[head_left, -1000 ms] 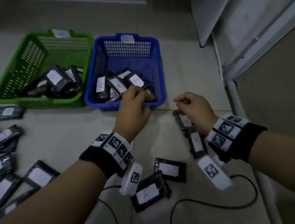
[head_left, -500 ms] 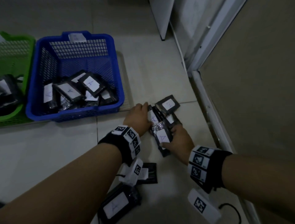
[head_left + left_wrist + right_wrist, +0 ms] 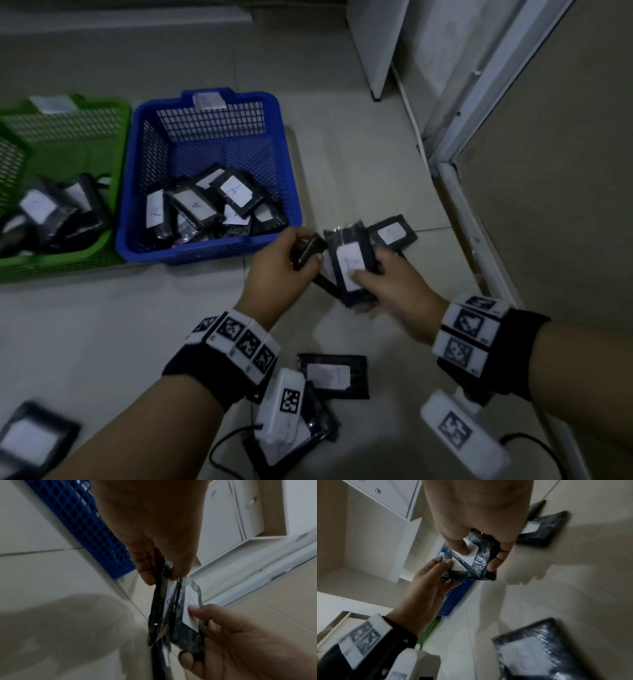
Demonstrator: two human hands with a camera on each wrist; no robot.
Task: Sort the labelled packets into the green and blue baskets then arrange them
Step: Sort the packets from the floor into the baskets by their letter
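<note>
The packets [image 3: 354, 263] are now up off the floor, pinched by the left hand [image 3: 281, 270] and right hand [image 3: 394, 291], ready for sorting next into the blue basket [image 3: 209, 240].

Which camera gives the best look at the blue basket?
The head view: it shows the whole blue basket with labelled packets inside. The left wrist view catches only a strip of its mesh wall, the right wrist view a small piece.

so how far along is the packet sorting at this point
Partly done. The blue basket and green basket each hold a loose pile of packets, not yet arranged. In hand: the right hand grips a labelled packet while the left hand pinches another packet beside it. Left: several packets remain on the floor, such as one just beyond the hands.
</note>
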